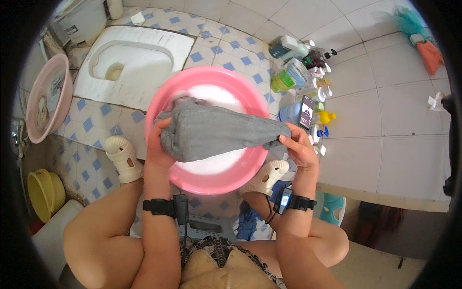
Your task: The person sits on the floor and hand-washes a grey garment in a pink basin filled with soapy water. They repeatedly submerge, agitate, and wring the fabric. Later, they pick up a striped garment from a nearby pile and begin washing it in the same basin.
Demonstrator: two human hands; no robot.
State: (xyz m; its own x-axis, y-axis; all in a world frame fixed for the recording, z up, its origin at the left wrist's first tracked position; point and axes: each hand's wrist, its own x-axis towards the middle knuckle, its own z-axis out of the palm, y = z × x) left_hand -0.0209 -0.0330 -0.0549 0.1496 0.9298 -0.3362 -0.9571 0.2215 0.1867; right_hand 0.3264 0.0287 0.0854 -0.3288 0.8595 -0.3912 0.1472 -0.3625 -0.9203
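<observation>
A grey cloth garment [216,130] is stretched between my two hands above a pink plastic basin [216,188]. My left hand [158,144] grips its bunched, wider end over the basin's left side. At the narrower end, my right hand [299,146] pinches the fabric between thumb and fingers, just beyond the basin's right rim. White suds [213,167] show in the basin below the garment. The cloth hides part of the basin's inside and some fingers of my left hand.
A squat toilet [133,68] lies beyond the basin at the left. Bottles and a phone [306,112] line the right wall. A second pink basin [48,99] and a yellow bucket [46,195] stand at the far left. Blue cloth [247,220] lies near my right foot.
</observation>
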